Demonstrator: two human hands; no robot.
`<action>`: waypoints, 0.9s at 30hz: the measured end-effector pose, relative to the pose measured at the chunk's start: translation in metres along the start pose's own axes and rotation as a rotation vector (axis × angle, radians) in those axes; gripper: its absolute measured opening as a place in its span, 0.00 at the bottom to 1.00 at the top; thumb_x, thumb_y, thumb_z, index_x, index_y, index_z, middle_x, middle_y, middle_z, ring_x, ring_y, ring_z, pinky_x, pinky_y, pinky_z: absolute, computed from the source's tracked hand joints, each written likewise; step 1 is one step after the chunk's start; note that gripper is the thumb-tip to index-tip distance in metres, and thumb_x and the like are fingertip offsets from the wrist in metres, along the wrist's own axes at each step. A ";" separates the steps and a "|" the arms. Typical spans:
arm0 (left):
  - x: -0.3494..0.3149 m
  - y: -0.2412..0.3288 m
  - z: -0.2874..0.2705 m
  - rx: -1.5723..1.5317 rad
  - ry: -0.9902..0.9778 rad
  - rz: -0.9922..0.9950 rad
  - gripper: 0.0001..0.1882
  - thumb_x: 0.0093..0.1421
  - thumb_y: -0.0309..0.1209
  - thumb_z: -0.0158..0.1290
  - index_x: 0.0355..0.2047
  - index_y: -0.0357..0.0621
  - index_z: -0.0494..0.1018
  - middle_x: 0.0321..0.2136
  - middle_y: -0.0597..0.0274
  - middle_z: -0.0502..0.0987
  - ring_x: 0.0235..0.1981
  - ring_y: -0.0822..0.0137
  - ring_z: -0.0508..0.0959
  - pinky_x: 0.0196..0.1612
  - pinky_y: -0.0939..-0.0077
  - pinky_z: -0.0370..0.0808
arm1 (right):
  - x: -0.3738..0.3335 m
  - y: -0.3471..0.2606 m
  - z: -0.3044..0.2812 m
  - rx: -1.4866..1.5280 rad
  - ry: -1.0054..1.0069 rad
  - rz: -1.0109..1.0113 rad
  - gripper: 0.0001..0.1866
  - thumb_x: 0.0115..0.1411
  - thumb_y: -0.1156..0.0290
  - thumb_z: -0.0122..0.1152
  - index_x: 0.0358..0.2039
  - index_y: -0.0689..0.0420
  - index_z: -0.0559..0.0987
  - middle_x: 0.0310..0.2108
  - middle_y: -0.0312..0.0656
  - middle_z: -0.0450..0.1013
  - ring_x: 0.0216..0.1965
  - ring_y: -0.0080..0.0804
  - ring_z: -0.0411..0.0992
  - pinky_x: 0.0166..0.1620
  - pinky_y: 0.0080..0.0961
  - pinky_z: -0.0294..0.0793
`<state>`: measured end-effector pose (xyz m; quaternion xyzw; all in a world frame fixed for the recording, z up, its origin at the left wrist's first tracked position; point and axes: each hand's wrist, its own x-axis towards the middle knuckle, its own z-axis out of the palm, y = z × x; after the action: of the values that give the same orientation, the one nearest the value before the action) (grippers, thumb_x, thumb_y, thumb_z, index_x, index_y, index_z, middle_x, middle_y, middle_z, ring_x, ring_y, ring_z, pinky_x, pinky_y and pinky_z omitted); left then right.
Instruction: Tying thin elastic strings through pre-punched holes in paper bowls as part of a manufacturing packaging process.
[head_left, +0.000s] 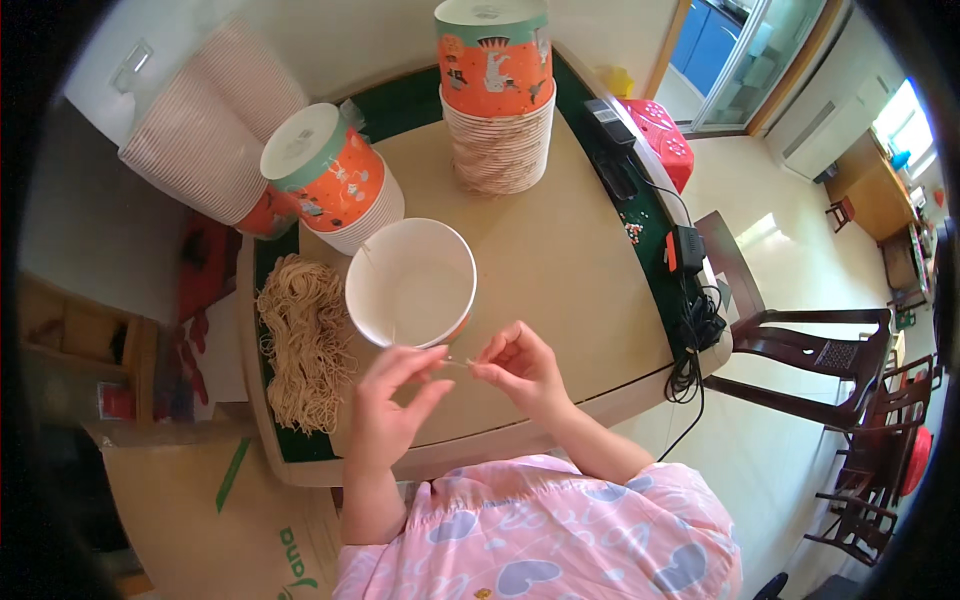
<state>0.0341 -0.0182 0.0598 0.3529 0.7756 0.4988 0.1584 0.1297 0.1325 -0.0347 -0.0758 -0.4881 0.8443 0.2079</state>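
In front of me stands a white paper bucket, its open mouth facing up. A thin beige cord hangs over its far rim, and another strand shows at its near side. Just below the bucket, a short piece of cord spans the gap between my hands. The fingers of my left hand hold one end, its thumb standing apart from them. With thumb and index finger, my right hand pinches the other end. A tangled bundle of beige cords lies left of the bucket.
Nested paper buckets with orange prints form a tall stack at the back, a tilted one at left, and long stacks beyond. Adapters with black cables line the table's right edge. A wooden chair stands right.
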 end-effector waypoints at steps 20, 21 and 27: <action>0.003 -0.028 0.047 0.129 0.223 0.172 0.04 0.55 0.23 0.58 0.28 0.40 0.73 0.25 0.62 0.71 0.22 0.70 0.72 0.25 0.77 0.70 | -0.005 0.009 0.004 -0.171 0.068 0.076 0.03 0.59 0.80 0.59 0.35 0.65 0.77 0.33 0.37 0.76 0.36 0.19 0.73 0.41 0.17 0.75; 0.003 -0.028 0.047 0.130 0.222 0.172 0.04 0.55 0.23 0.58 0.28 0.40 0.73 0.25 0.62 0.71 0.22 0.70 0.72 0.25 0.77 0.70 | -0.005 0.009 0.004 -0.170 0.069 0.075 0.03 0.59 0.80 0.59 0.35 0.65 0.77 0.33 0.37 0.76 0.36 0.19 0.73 0.41 0.17 0.75; 0.015 -0.028 0.043 0.218 0.186 0.207 0.04 0.57 0.24 0.56 0.31 0.40 0.72 0.27 0.59 0.72 0.26 0.62 0.74 0.29 0.72 0.71 | 0.006 0.007 0.007 -0.263 0.092 -0.058 0.03 0.58 0.81 0.59 0.33 0.64 0.76 0.33 0.35 0.74 0.36 0.18 0.72 0.41 0.16 0.74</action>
<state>0.0382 0.0142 0.0170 0.3984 0.7958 0.4560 -0.0054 0.1200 0.1267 -0.0364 -0.1268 -0.5864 0.7624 0.2424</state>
